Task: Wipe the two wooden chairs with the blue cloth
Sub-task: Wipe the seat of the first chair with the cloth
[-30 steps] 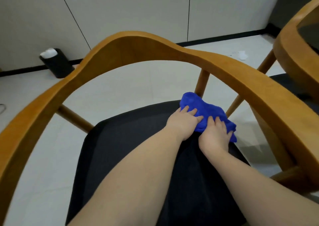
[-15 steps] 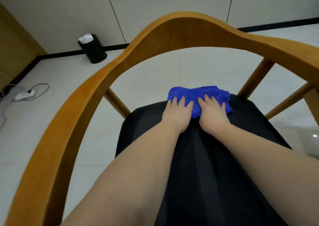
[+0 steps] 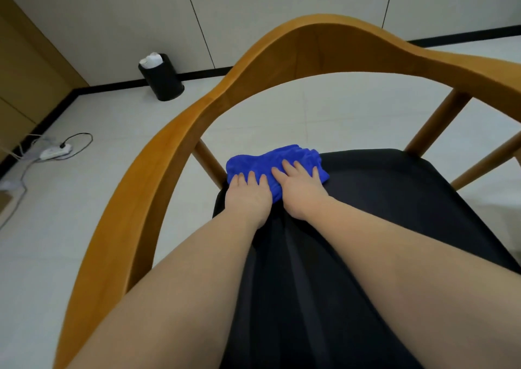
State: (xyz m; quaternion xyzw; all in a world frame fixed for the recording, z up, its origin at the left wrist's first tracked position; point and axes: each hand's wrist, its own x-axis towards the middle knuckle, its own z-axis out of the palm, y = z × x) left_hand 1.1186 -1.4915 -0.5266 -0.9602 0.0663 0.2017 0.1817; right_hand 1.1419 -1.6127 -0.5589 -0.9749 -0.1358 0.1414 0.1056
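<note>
So, left hand (image 3: 248, 199) and right hand (image 3: 303, 192) lie flat on the blue cloth (image 3: 262, 161), fingers (image 3: 288, 167) straight, slightly spread, pressing. Cloth sits at the seat's (image 3: 394, 199) far-left corner, long axis left-right, mostly beyond them (left hand nearer the wooden chair's (image 3: 158, 177) rail).

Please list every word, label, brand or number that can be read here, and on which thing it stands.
None: no text can be read in this view.
The blue cloth, wooden chair and black seat: no print or label shows.
The black bin and white power strip on the floor: no marking shows; any small print is too small to read.
</note>
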